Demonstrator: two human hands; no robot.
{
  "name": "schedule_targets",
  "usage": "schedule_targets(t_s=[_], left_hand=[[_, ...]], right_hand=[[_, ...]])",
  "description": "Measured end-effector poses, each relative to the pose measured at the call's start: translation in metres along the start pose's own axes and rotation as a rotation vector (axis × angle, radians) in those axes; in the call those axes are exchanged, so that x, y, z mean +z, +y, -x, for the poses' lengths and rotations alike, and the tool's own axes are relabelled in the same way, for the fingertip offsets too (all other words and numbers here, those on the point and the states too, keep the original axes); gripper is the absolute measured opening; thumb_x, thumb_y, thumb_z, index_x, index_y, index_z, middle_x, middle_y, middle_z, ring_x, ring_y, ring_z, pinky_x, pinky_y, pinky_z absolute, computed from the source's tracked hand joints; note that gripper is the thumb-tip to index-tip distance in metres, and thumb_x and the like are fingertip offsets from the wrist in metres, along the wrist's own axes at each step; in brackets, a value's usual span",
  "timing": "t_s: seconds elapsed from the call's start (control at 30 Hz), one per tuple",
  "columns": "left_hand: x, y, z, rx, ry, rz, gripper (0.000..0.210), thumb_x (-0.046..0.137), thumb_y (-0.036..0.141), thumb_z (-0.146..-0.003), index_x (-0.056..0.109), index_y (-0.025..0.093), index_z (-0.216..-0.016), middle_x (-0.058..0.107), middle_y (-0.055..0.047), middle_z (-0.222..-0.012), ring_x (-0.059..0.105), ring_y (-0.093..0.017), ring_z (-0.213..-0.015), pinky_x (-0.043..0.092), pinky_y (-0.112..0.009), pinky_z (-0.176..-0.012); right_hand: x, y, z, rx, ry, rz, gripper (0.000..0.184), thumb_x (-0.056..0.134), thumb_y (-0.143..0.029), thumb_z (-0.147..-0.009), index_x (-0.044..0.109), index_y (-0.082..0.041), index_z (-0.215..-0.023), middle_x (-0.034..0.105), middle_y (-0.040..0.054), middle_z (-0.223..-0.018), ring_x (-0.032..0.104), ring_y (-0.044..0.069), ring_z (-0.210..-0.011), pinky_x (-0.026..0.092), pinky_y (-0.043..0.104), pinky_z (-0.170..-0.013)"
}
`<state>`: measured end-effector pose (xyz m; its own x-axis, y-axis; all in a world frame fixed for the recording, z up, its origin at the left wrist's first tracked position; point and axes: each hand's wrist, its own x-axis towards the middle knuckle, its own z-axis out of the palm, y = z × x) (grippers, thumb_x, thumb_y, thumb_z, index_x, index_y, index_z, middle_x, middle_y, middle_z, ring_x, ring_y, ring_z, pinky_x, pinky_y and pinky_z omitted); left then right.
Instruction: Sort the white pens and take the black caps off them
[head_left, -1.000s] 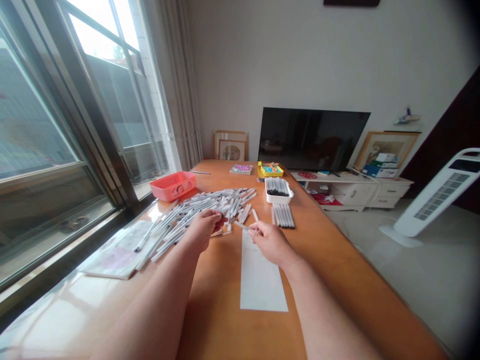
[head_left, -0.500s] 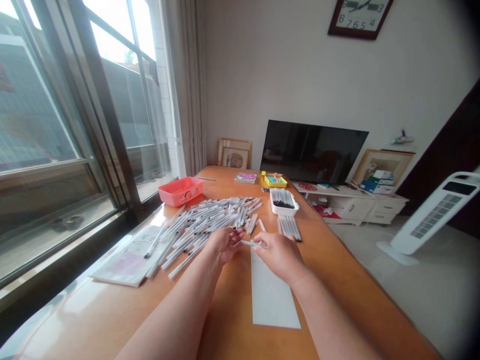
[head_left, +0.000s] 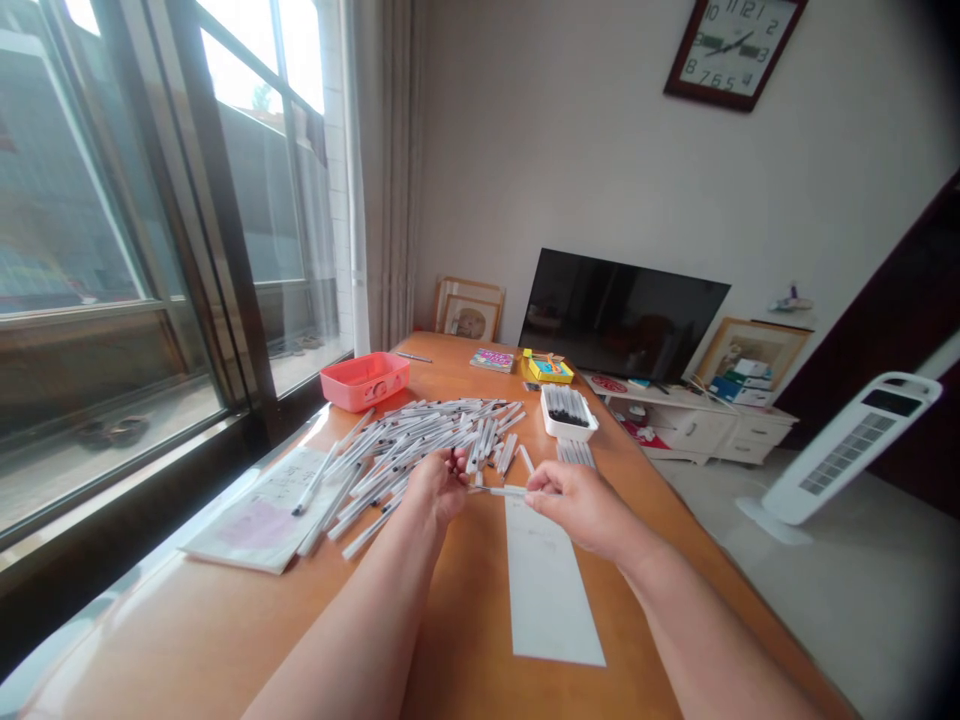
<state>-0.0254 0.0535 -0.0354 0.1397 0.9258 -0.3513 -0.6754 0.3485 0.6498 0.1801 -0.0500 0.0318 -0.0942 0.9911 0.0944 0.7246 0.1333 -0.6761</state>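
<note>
Between my hands lies a whitish pen point(head_left: 508, 491), held level above the top of a white paper strip point(head_left: 551, 590). My right hand point(head_left: 577, 500) is closed, with thumb and fingers pinching the pen's barrel. The fingers of my left hand point(head_left: 439, 485) are curled at the pen's thin left end; a dark bit shows at its fingertips, too small to name. A spread heap of pens with black ends point(head_left: 405, 440) lies beyond and left of my left hand. Past my right hand, a row of pens point(head_left: 576, 454) lies in front of a white box point(head_left: 571, 429) filled with pens.
A red plastic basket point(head_left: 365, 382) stands at the table's left edge. A notebook point(head_left: 255, 530) lies partly under the pens at left. Farther back are a colourful booklet point(head_left: 492, 359) and a yellow box point(head_left: 550, 370). The table's right edge runs past my right forearm.
My hands have drawn slightly apart, and more of the pen shows between them. My right hand has shifted a little to the right. The camera view has tilted slightly.
</note>
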Motion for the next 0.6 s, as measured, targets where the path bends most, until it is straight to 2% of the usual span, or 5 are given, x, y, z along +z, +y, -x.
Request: schedule_targets(t_s=[0.13,0.33,0.43,0.53,0.6], left_hand=[[-0.01,0.025,0.001,0.141,0.219,0.101,0.011,0.053,0.01,-0.082,0.049,0.02,-0.082,0.058,0.001,-0.067,0.049,-0.007,-0.047,0.032,-0.019,-0.043],[-0.013,0.044,0.008,0.28,0.347,0.159,0.011,0.056,0.011,-0.081,0.051,0.017,-0.089,0.061,0.0,-0.076,0.049,-0.006,-0.049,0.03,-0.018,-0.042],[-0.008,0.042,0.01,0.294,0.366,0.156,0.009,0.056,0.01,-0.082,0.051,0.016,-0.087,0.061,-0.002,-0.076,0.049,-0.006,-0.049,0.029,-0.018,-0.04],[-0.003,0.038,0.01,0.297,0.369,0.13,0.008,0.057,0.01,-0.082,0.052,0.016,-0.085,0.062,-0.003,-0.075,0.049,-0.006,-0.048,0.028,-0.018,-0.04],[-0.001,0.037,0.012,0.295,0.357,0.115,0.007,0.057,0.011,-0.082,0.053,0.015,-0.085,0.062,-0.003,-0.075,0.05,-0.007,-0.048,0.029,-0.019,-0.04]], right_hand=[[-0.004,0.025,0.006,0.106,-0.059,-0.313,0.021,0.066,-0.036,-0.078,0.067,-0.019,-0.091,0.065,-0.0004,-0.067,0.061,0.018,-0.068,0.044,0.028,-0.066],[-0.003,0.053,-0.004,0.404,0.069,-0.488,0.025,0.063,-0.029,-0.074,0.068,-0.018,-0.095,0.074,0.006,-0.084,0.062,0.015,-0.07,0.042,0.024,-0.061],[0.01,0.058,-0.03,0.445,0.186,-0.54,0.03,0.065,-0.03,-0.073,0.069,-0.018,-0.101,0.075,0.0083,-0.089,0.064,0.015,-0.072,0.041,0.022,-0.057],[0.018,0.059,-0.071,0.415,0.31,-0.503,0.032,0.065,-0.031,-0.074,0.07,-0.017,-0.102,0.075,0.01,-0.09,0.066,0.018,-0.075,0.043,0.023,-0.054],[0.016,0.063,-0.1,0.378,0.363,-0.476,0.04,0.064,-0.03,-0.075,0.069,-0.019,-0.113,0.074,0.0088,-0.095,0.068,0.02,-0.08,0.047,0.024,-0.058]])
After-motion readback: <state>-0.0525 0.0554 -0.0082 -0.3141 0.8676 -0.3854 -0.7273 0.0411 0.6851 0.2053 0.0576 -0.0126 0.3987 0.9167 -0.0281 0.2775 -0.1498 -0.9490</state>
